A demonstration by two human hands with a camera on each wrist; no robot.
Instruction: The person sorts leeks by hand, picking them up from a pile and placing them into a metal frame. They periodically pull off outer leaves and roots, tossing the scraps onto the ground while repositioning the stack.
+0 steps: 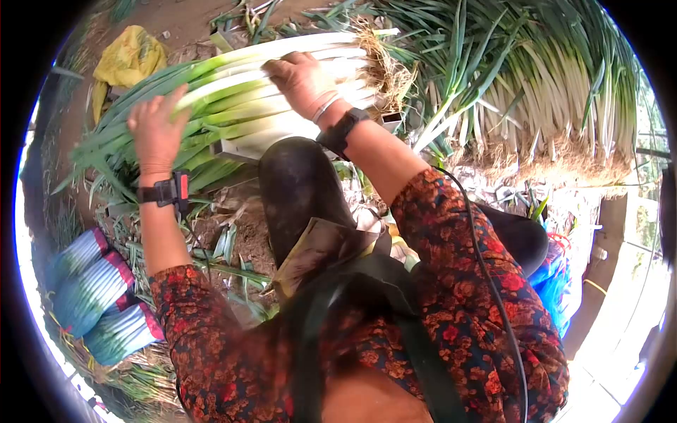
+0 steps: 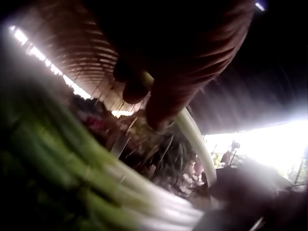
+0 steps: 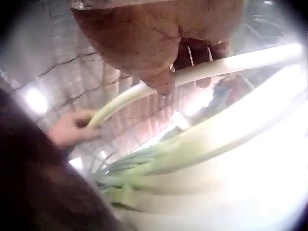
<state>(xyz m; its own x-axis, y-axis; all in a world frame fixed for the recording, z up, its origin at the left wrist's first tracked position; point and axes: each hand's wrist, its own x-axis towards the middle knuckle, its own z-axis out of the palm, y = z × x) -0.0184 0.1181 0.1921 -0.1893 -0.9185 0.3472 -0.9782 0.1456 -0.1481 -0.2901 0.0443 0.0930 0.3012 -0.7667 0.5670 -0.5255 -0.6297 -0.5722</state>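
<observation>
A long green onion [image 1: 218,84] spans my two hands above a heap of green onions [image 1: 247,130]. My left hand [image 1: 156,134] pinches it toward its green end. Around its pale shaft, the thumb and fingers of my right hand [image 1: 303,83] close, as the right wrist view shows. There the held green onion [image 3: 231,63] bows slightly and stands apart from the heap below. In the left wrist view its stem [image 2: 190,127] passes under the left thumb. The heap's roots [image 1: 384,67] point right and its leaves [image 1: 106,148] left.
A large stack of green onions [image 1: 557,92] lies at the upper right. Wrapped bundles [image 1: 95,289] sit at the lower left, a yellow sack [image 1: 130,55] at the upper left. A metal edge [image 1: 236,151] shows beneath the heap, near my knee [image 1: 300,183].
</observation>
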